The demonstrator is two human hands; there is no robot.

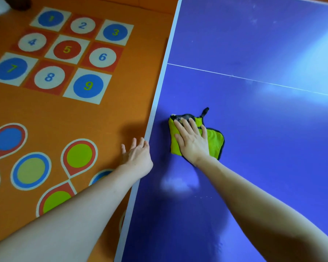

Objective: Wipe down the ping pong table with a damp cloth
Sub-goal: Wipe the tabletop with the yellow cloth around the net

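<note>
Your right hand [192,141] lies flat on the cloth [214,141], fingers straight and spread, palm pressing it down onto the table [254,129]. The forearm reaches in from the lower right, stretched almost straight. The cloth is yellow-green with a dark edge, folded, near the table's left side and short of the thin white line [254,80] that crosses the blue top. Your left hand [138,157] holds nothing; its fingers are loose and slightly spread, and it sits at the table's pale edge [155,103], over the orange floor [106,118]. A grid of numbered circles [64,52] is printed on that floor.
</note>
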